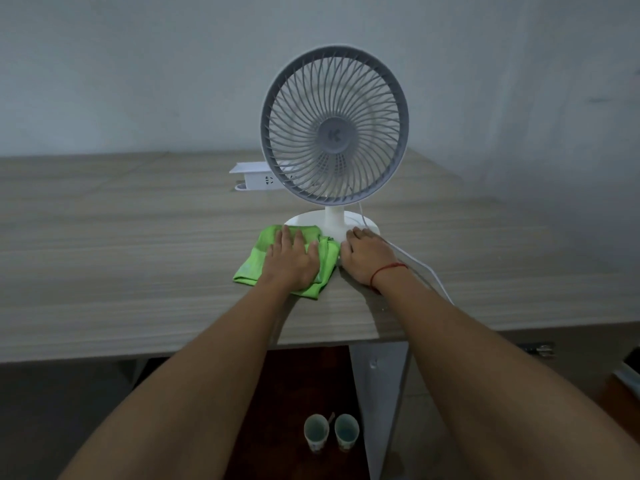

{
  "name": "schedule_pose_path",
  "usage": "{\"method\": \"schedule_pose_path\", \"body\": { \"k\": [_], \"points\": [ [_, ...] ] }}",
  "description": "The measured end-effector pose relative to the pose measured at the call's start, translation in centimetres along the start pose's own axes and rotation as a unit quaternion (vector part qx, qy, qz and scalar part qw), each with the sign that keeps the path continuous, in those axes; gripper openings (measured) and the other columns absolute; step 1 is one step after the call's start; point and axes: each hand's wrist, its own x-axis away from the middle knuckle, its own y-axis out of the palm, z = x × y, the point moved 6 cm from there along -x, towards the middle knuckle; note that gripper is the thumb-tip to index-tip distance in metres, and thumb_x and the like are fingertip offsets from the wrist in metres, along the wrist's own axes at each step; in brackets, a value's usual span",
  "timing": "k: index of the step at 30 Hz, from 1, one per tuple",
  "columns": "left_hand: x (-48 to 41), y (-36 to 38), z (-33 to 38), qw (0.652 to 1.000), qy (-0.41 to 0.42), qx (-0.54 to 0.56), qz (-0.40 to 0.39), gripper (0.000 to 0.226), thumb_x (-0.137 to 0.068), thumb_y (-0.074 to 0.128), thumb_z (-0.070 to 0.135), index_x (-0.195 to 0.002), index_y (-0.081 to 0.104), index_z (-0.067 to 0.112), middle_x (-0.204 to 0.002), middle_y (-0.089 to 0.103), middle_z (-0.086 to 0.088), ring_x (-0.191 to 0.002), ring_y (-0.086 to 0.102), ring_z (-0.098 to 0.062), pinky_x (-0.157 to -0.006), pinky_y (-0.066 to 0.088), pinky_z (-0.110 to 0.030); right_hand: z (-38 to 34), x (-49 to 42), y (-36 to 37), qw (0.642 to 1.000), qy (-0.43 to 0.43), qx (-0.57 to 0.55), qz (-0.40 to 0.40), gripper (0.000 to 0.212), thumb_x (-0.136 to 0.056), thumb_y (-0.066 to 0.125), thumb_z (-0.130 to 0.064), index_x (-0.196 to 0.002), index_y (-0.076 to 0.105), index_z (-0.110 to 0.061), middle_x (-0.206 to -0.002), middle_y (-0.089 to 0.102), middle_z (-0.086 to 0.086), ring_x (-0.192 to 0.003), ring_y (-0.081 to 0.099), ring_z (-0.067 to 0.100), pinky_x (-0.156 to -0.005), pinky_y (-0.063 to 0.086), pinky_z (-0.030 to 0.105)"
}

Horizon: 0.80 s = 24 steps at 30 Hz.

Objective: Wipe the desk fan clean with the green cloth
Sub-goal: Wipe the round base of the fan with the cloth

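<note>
A white desk fan (334,128) with a grey round grille stands upright on the wooden desk (121,244), its round white base (306,221) near the front middle. The folded green cloth (249,268) lies flat on the desk, its far edge against the left side of the base. My left hand (289,259) rests palm down on the cloth with fingers spread. My right hand (365,256) lies palm down on the right front edge of the base, fingers apart, a red string around the wrist.
A white power strip (256,176) sits behind the fan on the left. The fan's white cord (420,266) runs from the base past my right wrist to the desk's front edge. Two small cups (330,433) stand on the floor under the desk. A wall rises right behind.
</note>
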Motion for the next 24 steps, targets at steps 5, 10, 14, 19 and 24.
{"method": "schedule_pose_path", "body": {
  "k": [5,10,14,19,24],
  "points": [
    [-4.1,-0.4,-0.2,0.994,0.0,-0.076,-0.073,0.069,-0.096,0.013,0.048,-0.154,0.008,0.012,-0.164,-0.001,-0.009,-0.152,-0.001,-0.026,-0.122,0.002,-0.046,-0.1,0.0,0.4,0.999,-0.017,-0.006,0.046,0.057,-0.088,0.02,-0.03,-0.119,0.054,0.003,-0.128,0.056,0.022,-0.121,0.048,0.033,-0.107,0.033,0.038],
    [-8.7,0.2,0.5,0.984,0.013,-0.136,-0.111,0.069,-0.095,0.011,0.05,-0.154,0.009,0.014,-0.164,0.002,-0.009,-0.151,0.002,-0.028,-0.123,0.008,-0.046,0.0,-0.3,0.5,0.995,-0.03,-0.016,0.095,0.078,-0.074,0.003,-0.038,-0.111,0.059,0.003,-0.118,0.061,0.023,-0.114,0.052,0.034,-0.103,0.036,0.039],
    [-9.9,-0.3,1.4,0.986,0.044,-0.136,-0.086,0.063,-0.098,0.013,0.045,-0.15,0.021,0.011,-0.161,0.015,-0.012,-0.149,0.015,-0.03,-0.121,0.015,-0.046,0.4,-0.5,-0.2,0.994,-0.039,-0.05,0.094,0.055,-0.082,0.021,-0.031,-0.099,0.063,0.0,-0.11,0.065,0.02,-0.106,0.056,0.034,-0.095,0.042,0.039],
    [-10.3,0.0,1.2,0.987,0.067,-0.13,-0.066,0.058,-0.099,0.015,0.041,-0.145,0.03,0.01,-0.158,0.023,-0.013,-0.146,0.022,-0.031,-0.119,0.021,-0.046,4.2,-1.9,-3.0,0.985,0.023,-0.092,0.145,0.026,-0.081,0.049,-0.013,-0.091,0.071,-0.003,-0.094,0.071,0.018,-0.091,0.061,0.038,-0.081,0.051,0.041],
    [-9.8,0.1,1.0,0.989,0.067,-0.12,-0.062,0.059,-0.1,0.014,0.04,-0.15,0.022,0.01,-0.162,0.015,-0.011,-0.149,0.015,-0.028,-0.121,0.016,-0.045,4.8,-1.5,-1.4,0.98,0.067,-0.154,0.111,0.028,-0.088,0.049,-0.018,-0.108,0.066,-0.009,-0.106,0.07,0.02,-0.099,0.062,0.039,-0.086,0.052,0.041]
  ]
}}
